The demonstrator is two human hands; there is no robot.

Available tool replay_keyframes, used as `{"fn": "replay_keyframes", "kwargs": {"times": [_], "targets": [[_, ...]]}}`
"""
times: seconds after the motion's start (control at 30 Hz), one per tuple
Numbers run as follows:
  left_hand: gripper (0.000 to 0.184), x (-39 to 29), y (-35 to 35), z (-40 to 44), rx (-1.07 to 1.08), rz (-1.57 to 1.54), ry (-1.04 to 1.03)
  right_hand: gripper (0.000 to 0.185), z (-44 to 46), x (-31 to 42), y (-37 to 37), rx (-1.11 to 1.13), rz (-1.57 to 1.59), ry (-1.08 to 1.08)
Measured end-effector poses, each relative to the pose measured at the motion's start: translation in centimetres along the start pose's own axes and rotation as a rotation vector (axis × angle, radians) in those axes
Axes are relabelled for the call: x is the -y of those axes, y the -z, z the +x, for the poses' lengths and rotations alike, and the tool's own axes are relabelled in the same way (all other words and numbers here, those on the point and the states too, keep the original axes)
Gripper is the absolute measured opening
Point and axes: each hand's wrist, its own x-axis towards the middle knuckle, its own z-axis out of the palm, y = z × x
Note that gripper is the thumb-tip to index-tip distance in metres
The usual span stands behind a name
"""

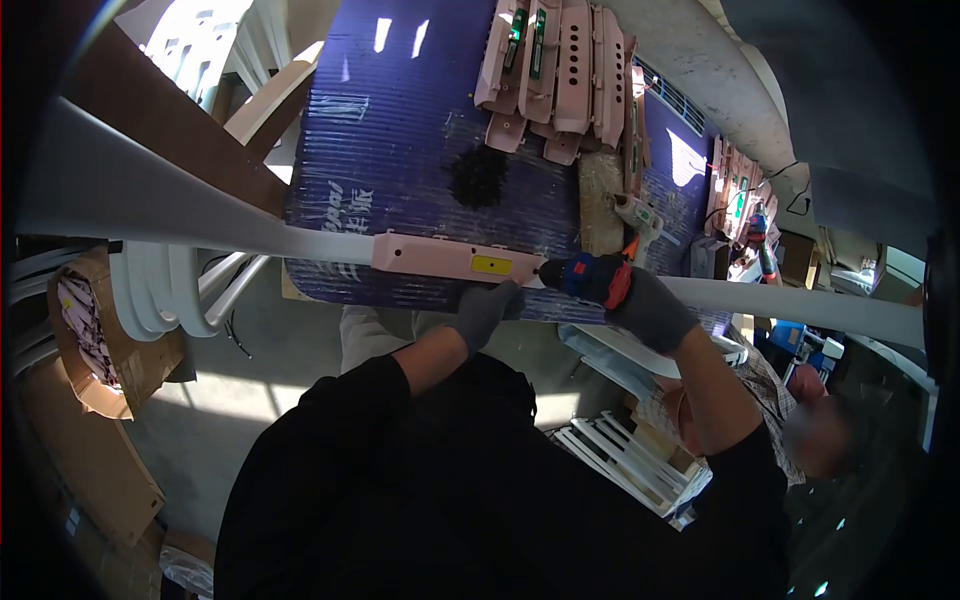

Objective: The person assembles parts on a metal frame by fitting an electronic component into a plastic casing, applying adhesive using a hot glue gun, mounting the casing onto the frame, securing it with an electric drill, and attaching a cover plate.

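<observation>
A long white tube (335, 245) lies across the front of the blue-covered table, with a pink plastic housing (430, 256) on it that bears a yellow label (491, 265). My left hand (485, 315), in a grey glove, grips the near edge of the housing close to its right end. In my gloved right hand (652, 312) is a cordless drill (590, 277), dark blue and red, held level. Its tip meets or nearly meets the right end of the housing. The palm side of both hands is hidden.
Several pink housings (573, 70), some with green circuit boards, lie at the table's far side. A pile of black screws (478, 177) and a hot glue gun (640, 215) are nearer. A cardboard box (120, 340) stands left. Another person (760, 400) is at the right.
</observation>
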Motion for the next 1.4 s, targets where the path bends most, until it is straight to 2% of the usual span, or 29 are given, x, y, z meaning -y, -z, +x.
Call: {"fn": "replay_keyframes", "kwargs": {"times": [0.03,0.1,0.17,0.23,0.3,0.5,0.57,0.6,0.67,0.7,0.73,0.77,0.8,0.87,0.93,1.0,1.07,1.13,1.23,1.3,1.33,1.4], "targets": [[0.036,-0.3,-0.3,-0.2,0.0,-0.001,0.004,0.033,0.1,-0.3,-0.1,0.004,0.054,-0.014],[0.024,-0.7,-1.1,-0.8,-0.061,-0.073,0.01,0.032,0.4,-0.3,-0.2,0.009,0.11,-0.031],[0.024,-0.3,-0.7,-0.4,-0.042,-0.07,0.02,0.031,0.6,0.6,-0.2,0.036,0.01,-0.059],[0.025,0.6,-0.1,0.3,-0.025,-0.063,0.02,0.03,0.9,-0.5,-0.8,0.02,0.065,-0.043],[0.036,0.8,0.0,0.6,-0.071,-0.014,-0.034,0.03,1.3,-0.7,-0.9,0.0,0.117,-0.024],[0.035,0.7,0.0,0.6,-0.044,0.012,0.008,0.031,0.7,-0.4,-0.9,-0.021,0.052,0.017],[0.031,0.7,-0.3,0.1,-0.04,0.024,-0.015,0.034,0.2,0.4,-0.4,0.063,0.36,-0.196],[0.028,0.2,-0.5,-0.1,-0.038,0.041,-0.034,0.034,0.0,1.3,0.5,0.045,0.357,-0.184],[0.028,-1.0,-0.8,-0.5,-0.013,0.054,-0.017,0.057,-0.7,3.8,3.2,0.153,0.451,-0.246],[0.028,-1.4,-0.6,-1.0,-0.002,0.057,0.028,0.057,-1.3,5.0,4.0,0.148,0.445,-0.231],[0.028,-0.8,0.6,-0.5,-0.006,0.06,0.016,0.058,-2.2,6.4,4.4,0.046,0.706,-0.198],[0.029,-0.3,2.4,0.7,0.16,0.057,0.138,0.059,-2.5,7.3,4.7,-0.058,0.967,-0.158],[0.03,-1.8,3.0,0.1,0.325,0.059,0.256,0.059,-1.9,8.1,4.7,-0.061,0.965,-0.135],[0.03,-4.2,4.7,-2.3,0.293,0.158,0.215,0.062,0.5,10.5,4.0,-0.127,0.708,0.105],[0.03,-7.0,6.5,-5.8,0.259,0.273,0.177,0.064,5.1,14.6,1.5,-0.225,0.478,0.214],[0.027,-8.5,9.4,-9.0,0.095,0.238,0.1,0.067,10.7,19.0,-1.9,-0.484,0.095,0.185],[0.027,-10.1,12.0,-12.6,-0.044,0.28,-0.006,0.068,15.5,23.5,-3.8,-0.53,-0.111,0.195],[0.029,-10.8,16.0,-15.1,0.002,0.362,-0.088,0.067,21.0,26.3,-6.9,-0.622,-0.158,0.147],[0.03,-11.9,17.7,-20.2,-0.083,0.295,-0.117,0.065,26.0,28.7,-10.3,-0.604,-0.173,0.0],[0.029,-12.4,18.7,-22.3,-0.162,0.271,-0.177,0.063,27.3,28.5,-13.1,-0.829,-0.236,0.002],[0.029,-12.7,19.0,-22.8,-0.151,0.293,-0.154,0.063,25.6,28.5,-13.1,-0.829,-0.224,-0.029],[0.026,-13.4,19.2,-23.5,-0.189,0.34,-0.206,0.061,21.8,28.4,-12.6,-1.119,-0.051,0.186]]}}
